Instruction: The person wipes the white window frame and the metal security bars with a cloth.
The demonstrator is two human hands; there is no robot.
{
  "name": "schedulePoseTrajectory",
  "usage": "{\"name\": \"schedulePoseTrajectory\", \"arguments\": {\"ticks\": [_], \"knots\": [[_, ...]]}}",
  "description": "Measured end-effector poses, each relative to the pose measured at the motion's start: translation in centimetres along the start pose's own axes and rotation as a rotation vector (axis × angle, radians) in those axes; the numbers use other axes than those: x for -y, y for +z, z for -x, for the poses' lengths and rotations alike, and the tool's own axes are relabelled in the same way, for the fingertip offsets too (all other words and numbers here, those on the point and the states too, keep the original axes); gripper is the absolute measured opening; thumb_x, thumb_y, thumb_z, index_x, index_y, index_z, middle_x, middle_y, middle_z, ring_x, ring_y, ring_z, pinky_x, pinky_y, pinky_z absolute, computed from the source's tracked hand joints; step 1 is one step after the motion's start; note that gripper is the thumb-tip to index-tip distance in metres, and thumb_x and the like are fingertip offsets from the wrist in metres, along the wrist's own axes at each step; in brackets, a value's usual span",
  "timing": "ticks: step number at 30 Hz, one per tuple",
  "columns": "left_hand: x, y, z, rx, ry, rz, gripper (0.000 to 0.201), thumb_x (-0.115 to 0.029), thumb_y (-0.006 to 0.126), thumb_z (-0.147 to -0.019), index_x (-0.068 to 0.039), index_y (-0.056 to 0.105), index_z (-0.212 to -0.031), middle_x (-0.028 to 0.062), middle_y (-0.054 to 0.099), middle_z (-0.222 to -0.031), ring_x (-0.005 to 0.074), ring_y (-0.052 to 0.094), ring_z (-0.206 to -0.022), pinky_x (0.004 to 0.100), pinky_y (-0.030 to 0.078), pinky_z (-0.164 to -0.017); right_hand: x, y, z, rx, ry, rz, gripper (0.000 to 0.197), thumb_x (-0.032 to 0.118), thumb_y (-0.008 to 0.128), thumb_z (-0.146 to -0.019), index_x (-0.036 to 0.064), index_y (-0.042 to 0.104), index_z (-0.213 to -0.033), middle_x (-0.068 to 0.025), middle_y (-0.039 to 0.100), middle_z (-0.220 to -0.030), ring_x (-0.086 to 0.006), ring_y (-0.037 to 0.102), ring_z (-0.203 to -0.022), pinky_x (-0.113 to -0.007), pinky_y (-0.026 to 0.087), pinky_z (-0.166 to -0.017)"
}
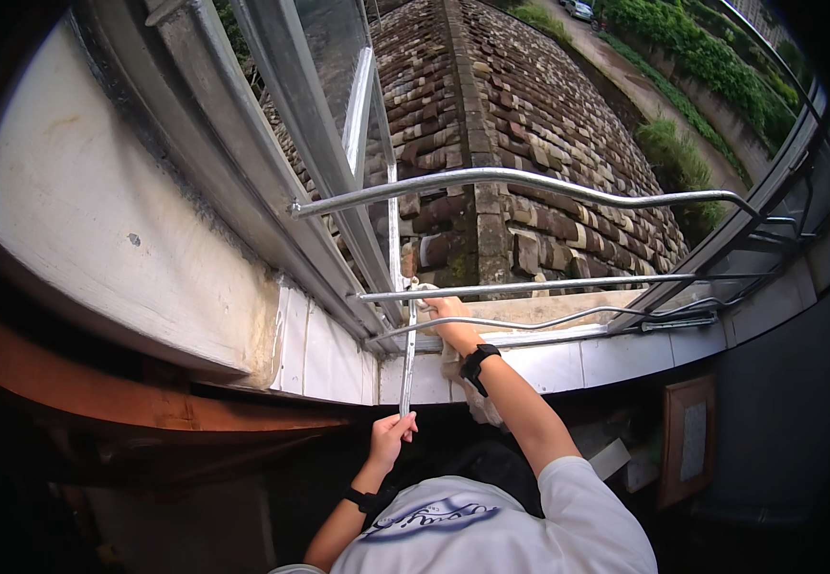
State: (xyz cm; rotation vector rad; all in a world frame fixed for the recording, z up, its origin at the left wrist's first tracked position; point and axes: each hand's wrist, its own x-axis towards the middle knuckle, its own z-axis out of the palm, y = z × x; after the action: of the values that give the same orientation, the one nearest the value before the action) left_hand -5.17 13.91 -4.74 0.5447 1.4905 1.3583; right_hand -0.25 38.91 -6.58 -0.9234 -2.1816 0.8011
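- Left: open metal-framed window sash [310,124], foot meeting strip's far end.
- Our left hand [391,435]: thumb and fingers pinched on near end of flat silver stay strip [408,368], strip running across sill edge.
- Our right hand [448,311]: among guard bars [549,286], fingers curled at strip's far end; exact hold hidden, cannot tell.
- Pale cloth [485,409]: hanging below right wrist.
- Step, we judge: wiping strip near sash.
- Next move calls for steady left pinch, cloth drawn along strip toward us.
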Motion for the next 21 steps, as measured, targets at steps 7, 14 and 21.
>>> {"name": "schedulePoseTrajectory", "arguments": {"ticks": [7,14,21], "knots": [[0.3,-0.6,-0.6,0.028,0.024,0.002,0.03,-0.018,0.055,-0.084,-0.001,0.056,-0.06,-0.0003,0.049,-0.053,0.0057,0.044,-0.049,0.0186,0.033,-0.048,0.7,-0.3,-0.5,0.173,-0.148,0.149,0.02,0.012,0.054,-0.072,0.0077,0.062,-0.09,-0.0166,0.058,-0.076,-0.0336,0.056,-0.074,-0.041,0.046,-0.064],[-0.2,-1.1,-0.8,0.02,0.021,0.023,0.028,-0.018,0.054,-0.085,-0.001,0.057,-0.062,-0.0004,0.048,-0.054,0.0061,0.044,-0.049,0.0187,0.033,-0.049,3.1,-0.3,3.5,0.213,-0.266,0.281,0.016,0.013,0.05,-0.077,0.0085,0.061,-0.088,-0.0129,0.049,-0.082,-0.028,0.054,-0.077,-0.039,0.044,-0.06],[-0.3,-2.0,-1.1,-0.017,0.043,0.078,0.029,-0.018,0.053,-0.085,-0.002,0.055,-0.061,-0.0011,0.044,-0.053,0.0068,0.042,-0.049,0.0193,0.032,-0.049,6.8,-0.9,8.6,0.184,-0.32,0.261,0.035,0.006,0.056,-0.066,0.0136,0.061,-0.1,-0.0121,0.048,-0.082,-0.0282,0.054,-0.074,-0.038,0.045,-0.06]]}}
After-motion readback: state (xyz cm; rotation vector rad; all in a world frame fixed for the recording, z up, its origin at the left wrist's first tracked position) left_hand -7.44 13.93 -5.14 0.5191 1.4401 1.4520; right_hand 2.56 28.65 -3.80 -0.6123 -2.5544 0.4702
